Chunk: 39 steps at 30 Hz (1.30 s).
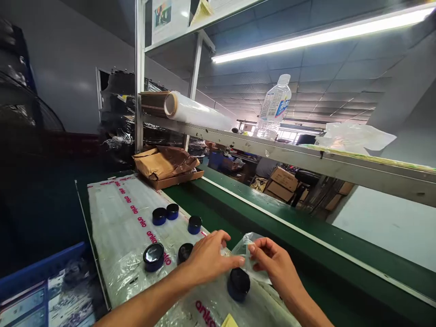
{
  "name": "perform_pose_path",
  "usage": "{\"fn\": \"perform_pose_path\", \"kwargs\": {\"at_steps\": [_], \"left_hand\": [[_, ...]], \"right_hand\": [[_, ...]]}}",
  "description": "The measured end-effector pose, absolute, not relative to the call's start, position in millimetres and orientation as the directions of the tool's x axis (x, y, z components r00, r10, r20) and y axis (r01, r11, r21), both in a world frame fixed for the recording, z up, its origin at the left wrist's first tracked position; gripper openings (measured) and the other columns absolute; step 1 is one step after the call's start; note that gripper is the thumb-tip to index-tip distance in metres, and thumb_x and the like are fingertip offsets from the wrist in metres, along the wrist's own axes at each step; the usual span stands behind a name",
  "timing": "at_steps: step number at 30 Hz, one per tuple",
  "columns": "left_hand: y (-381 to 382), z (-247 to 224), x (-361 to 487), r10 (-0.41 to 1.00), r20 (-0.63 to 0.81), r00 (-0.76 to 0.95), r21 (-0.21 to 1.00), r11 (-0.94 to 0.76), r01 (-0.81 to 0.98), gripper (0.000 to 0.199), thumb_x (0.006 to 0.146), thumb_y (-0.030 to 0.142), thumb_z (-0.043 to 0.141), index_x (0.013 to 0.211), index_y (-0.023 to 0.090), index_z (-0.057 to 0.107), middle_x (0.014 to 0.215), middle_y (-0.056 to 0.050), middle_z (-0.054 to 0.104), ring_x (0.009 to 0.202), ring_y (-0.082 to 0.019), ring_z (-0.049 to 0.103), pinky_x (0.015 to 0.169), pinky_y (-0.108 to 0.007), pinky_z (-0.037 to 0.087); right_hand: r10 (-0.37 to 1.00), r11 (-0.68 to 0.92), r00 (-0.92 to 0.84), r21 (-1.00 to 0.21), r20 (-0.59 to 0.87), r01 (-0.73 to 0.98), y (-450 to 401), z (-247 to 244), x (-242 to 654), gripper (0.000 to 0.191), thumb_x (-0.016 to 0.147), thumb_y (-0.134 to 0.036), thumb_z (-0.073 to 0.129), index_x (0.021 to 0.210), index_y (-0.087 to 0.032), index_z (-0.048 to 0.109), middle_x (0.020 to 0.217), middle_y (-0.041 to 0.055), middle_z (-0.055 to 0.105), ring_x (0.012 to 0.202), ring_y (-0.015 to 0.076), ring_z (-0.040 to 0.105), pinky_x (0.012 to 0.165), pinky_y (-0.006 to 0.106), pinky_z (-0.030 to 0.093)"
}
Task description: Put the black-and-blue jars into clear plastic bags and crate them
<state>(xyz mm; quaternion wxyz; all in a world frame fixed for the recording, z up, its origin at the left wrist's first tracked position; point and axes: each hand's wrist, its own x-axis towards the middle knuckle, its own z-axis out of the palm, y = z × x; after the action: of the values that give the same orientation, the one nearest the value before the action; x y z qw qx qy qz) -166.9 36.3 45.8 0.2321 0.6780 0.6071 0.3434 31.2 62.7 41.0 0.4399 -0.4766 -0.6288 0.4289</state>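
Observation:
My right hand (276,263) pinches a clear plastic bag (242,245) between thumb and fingertips. Just left of the bag, my left hand (211,258) is open, its thumb and fingers apart with nothing visible between them. Below the two hands stands a small round dark-blue jar with a black lid (239,284). Another such jar (185,252) is partly hidden behind my left hand. Farther left on the plastic-covered bench (112,213) are a larger-looking jar (153,257), a pair side by side (159,216), and a single jar (195,225).
A green conveyor belt (327,263) runs along the right of the bench. An open carton with brown paper (166,165) sits at the far end. Overhead, a shelf (299,159) carries a plastic film roll (200,111) and a bottle (275,106). A blue crate (41,270) stands lower left.

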Motion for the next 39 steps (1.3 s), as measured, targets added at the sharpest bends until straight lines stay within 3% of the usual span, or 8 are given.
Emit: {"fn": "perform_pose_path", "kwargs": {"at_steps": [4, 8, 11, 14, 19, 23, 30, 39], "left_hand": [[67.8, 48.0, -147.8, 0.981, 0.177, 0.081, 0.705, -0.183, 0.685, 0.011, 0.079, 0.028, 0.066, 0.081, 0.021, 0.075, 0.078, -0.002, 0.076, 0.076, -0.021, 0.068, 0.062, -0.027, 0.04], [82.5, 50.4, -139.6, 0.975, 0.212, 0.072, 0.65, -0.196, 0.734, 0.011, 0.084, 0.026, 0.066, 0.088, 0.02, 0.074, 0.081, -0.002, 0.076, 0.074, -0.018, 0.068, 0.061, -0.026, 0.04], [86.3, 49.6, -142.4, 0.965, 0.234, 0.118, 0.558, -0.232, 0.797, 0.014, 0.09, 0.032, 0.068, 0.092, 0.018, 0.072, 0.083, 0.0, 0.074, 0.076, -0.017, 0.067, 0.069, -0.028, 0.045], [83.3, 44.6, -148.8, 0.957, 0.219, 0.19, 0.422, -0.269, 0.866, 0.014, 0.091, 0.031, 0.069, 0.089, 0.017, 0.07, 0.086, 0.0, 0.072, 0.081, -0.018, 0.066, 0.077, -0.033, 0.049], [66.5, 26.5, -146.0, 0.945, 0.179, 0.274, 0.172, -0.304, 0.937, 0.008, 0.094, 0.019, 0.06, 0.096, 0.018, 0.067, 0.104, -0.005, 0.069, 0.088, -0.021, 0.068, 0.076, -0.033, 0.05], [55.1, 5.7, -136.8, 0.924, 0.138, 0.358, 0.026, -0.364, 0.931, 0.02, 0.089, 0.005, 0.055, 0.1, 0.017, 0.066, 0.106, -0.01, 0.07, 0.099, -0.026, 0.069, 0.082, -0.036, 0.052], [41.2, -17.0, -147.0, 0.855, 0.128, 0.503, -0.08, -0.496, 0.864, 0.016, 0.091, 0.007, 0.056, 0.097, 0.018, 0.065, 0.097, -0.007, 0.074, 0.094, -0.028, 0.071, 0.08, -0.04, 0.055], [35.7, -27.4, -154.8, 0.745, 0.109, 0.659, -0.168, -0.639, 0.75, 0.008, 0.098, 0.015, 0.057, 0.097, 0.018, 0.064, 0.1, -0.005, 0.072, 0.092, -0.024, 0.068, 0.076, -0.035, 0.048]], "right_hand": [[0.936, 0.35, -0.203, -0.827, 0.289, 0.439, 74.8, 44.3, 42.3, 0.021, 0.086, -0.042, 0.066, 0.081, -0.021, 0.067, 0.078, 0.001, 0.069, 0.07, 0.019, 0.06, 0.066, 0.031, 0.046], [0.898, 0.422, -0.183, -0.667, 0.4, 0.615, 92.8, 31.9, 51.7, 0.017, 0.087, -0.034, 0.056, 0.089, -0.022, 0.068, 0.087, 0.0047, 0.072, 0.078, 0.0236, 0.064, 0.071, 0.034, 0.044], [0.883, 0.43, -0.193, -0.571, 0.428, 0.699, 99.3, 17.9, 53.0, 0.019, 0.09, -0.033, 0.051, 0.093, -0.022, 0.067, 0.092, 0.0058, 0.073, 0.08, 0.0243, 0.064, 0.073, 0.035, 0.043], [0.891, 0.411, -0.216, -0.505, 0.399, 0.759, 96.6, 6.2, 52.6, 0.019, 0.092, -0.029, 0.047, 0.091, -0.023, 0.065, 0.087, 0.0041, 0.073, 0.076, 0.0233, 0.065, 0.069, 0.034, 0.042], [0.888, 0.433, -0.312, -0.385, 0.339, 0.815, 81.9, -11.2, 54.6, 0.02, 0.089, -0.016, 0.048, 0.085, -0.024, 0.066, 0.085, 0.0024, 0.073, 0.078, 0.022, 0.066, 0.069, 0.031, 0.043], [0.875, 0.468, -0.387, -0.31, 0.291, 0.828, 69.9, -23.7, 57.3, 0.023, 0.086, -0.008, 0.052, 0.089, -0.024, 0.068, 0.091, 0.0018, 0.073, 0.087, 0.022, 0.068, 0.074, 0.03, 0.045], [0.868, 0.484, -0.434, -0.221, 0.24, 0.847, 50.6, -26.6, 64.0, 0.024, 0.087, -0.004, 0.054, 0.093, -0.024, 0.067, 0.097, 0.0009, 0.073, 0.091, 0.0214, 0.069, 0.076, 0.03, 0.048], [0.806, 0.583, -0.571, -0.044, 0.158, 0.811, 35.1, -30.9, 58.8, 0.019, 0.088, -0.004, 0.064, 0.087, -0.022, 0.07, 0.1, 0.0029, 0.075, 0.092, 0.0226, 0.069, 0.078, 0.031, 0.052]]}}
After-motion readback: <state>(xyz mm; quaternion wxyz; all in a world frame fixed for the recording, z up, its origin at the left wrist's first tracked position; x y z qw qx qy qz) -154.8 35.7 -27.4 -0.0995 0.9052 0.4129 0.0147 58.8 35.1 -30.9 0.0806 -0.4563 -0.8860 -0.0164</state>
